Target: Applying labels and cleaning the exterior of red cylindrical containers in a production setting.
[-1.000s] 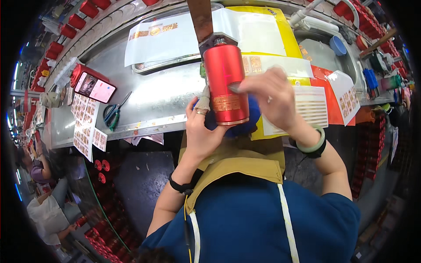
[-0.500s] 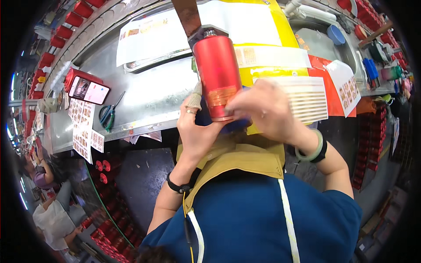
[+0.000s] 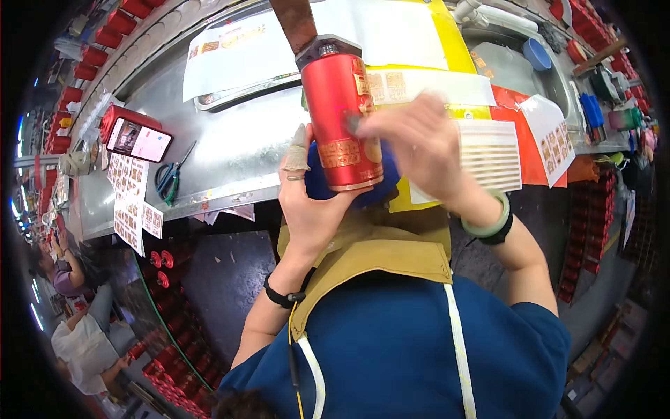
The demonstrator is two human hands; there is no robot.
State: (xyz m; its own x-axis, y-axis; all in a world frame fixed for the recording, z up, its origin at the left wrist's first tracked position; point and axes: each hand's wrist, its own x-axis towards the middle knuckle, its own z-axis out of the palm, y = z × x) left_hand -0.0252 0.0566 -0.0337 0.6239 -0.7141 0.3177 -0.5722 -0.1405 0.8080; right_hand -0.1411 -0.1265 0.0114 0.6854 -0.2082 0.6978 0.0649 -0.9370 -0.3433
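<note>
A red metallic bottle (image 3: 326,105) with gold decorations lies tilted away from me, its neck end at a dark metal bracket (image 3: 328,50). My left hand (image 3: 312,215) holds the bottle's base end from the left and below; a pale finger cover and a ring show on its fingers. A gold patterned label (image 3: 340,153) runs across the lower part of the bottle. My right hand (image 3: 426,143), blurred by motion, is at the bottle's right side, its thumb end with a dark tip against or just over the red surface. Whether it pinches anything is not visible.
On the metal table (image 3: 230,164) lie green-handled scissors (image 3: 167,183), a phone (image 3: 139,140) and label sheets (image 3: 130,202). A striped white sheet (image 3: 488,155) and yellow sheeting lie right of the bottle. A blue bowl (image 3: 536,54) stands at the back right. Another person (image 3: 82,342) sits far left.
My right hand has moved up along the bottle, away from its base. The bottle has turned in my left hand, so more gold decoration shows on its right side.
</note>
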